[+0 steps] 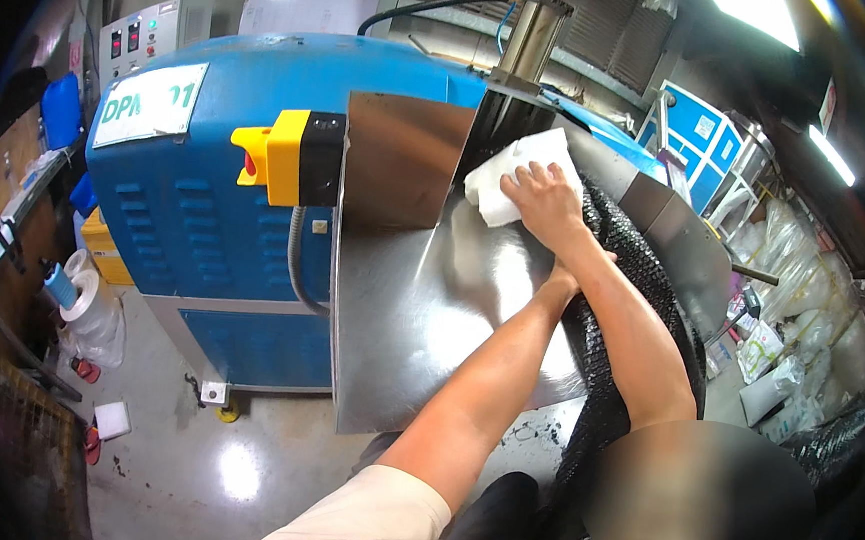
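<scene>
A white plate [150, 105] is bearing green letters and digits near the blue machine [255, 82]'s upper left corner. Two displays [116, 43] are glowing red by the control box [135, 24]'s left edge, unreadably small. A wall sheet [321, 6] is showing illegible writing, a white bag [760, 351] green print, and a blue cabinet [682, 113] a square code label [704, 127] near its upper edge.

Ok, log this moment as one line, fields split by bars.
Right hand: on white block | left hand: mostly hidden behind right forearm, near black textured sheet | setting: blue machine, metal surface
</scene>
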`<state>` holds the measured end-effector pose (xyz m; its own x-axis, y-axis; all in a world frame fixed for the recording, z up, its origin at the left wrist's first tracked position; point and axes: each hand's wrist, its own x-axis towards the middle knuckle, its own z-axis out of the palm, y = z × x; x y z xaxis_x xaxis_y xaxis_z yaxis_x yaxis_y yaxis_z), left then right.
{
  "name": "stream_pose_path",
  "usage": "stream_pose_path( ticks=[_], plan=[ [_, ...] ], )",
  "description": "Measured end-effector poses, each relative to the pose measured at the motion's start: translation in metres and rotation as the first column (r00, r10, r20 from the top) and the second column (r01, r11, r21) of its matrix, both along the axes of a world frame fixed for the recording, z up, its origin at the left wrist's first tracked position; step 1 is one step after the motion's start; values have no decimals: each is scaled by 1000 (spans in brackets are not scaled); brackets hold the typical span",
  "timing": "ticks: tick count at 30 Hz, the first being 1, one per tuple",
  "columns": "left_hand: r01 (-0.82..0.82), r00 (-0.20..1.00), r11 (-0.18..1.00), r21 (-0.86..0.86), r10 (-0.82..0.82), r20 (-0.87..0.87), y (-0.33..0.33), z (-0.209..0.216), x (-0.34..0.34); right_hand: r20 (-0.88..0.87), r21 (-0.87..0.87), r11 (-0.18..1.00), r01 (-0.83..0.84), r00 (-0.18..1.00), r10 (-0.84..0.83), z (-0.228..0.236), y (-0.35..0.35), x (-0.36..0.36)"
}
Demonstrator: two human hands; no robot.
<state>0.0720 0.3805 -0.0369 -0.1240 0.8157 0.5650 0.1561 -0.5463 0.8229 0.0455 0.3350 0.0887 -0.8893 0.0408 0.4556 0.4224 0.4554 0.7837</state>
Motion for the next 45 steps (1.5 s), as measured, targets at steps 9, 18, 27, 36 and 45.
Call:
stream_pose_path(
  ticks=[9,18,27,36,45],
  plan=[
    [-16,979,997,-72,0,-206,-9,-9,7,-43,-167,982,83,995,-91,-22,10,-7],
    [-58,654,998,-21,22,-756,-19,-1,25,-156,-392,915,-96,987,37,-24,-5,62],
    [114,845,993,-6,-100,-525,8,-27,16,-125,-515,857,-6,990,-68,-24,12,39],
    [162,986,985,-53,-164,-38,7,-21,1,-117,-609,773,178,944,-309,-26,41,7],
    [-102,987,978,-182,77,-140,3,-9,2,-42,-650,672,354,866,-497,-13,53,-33]
  ],
)
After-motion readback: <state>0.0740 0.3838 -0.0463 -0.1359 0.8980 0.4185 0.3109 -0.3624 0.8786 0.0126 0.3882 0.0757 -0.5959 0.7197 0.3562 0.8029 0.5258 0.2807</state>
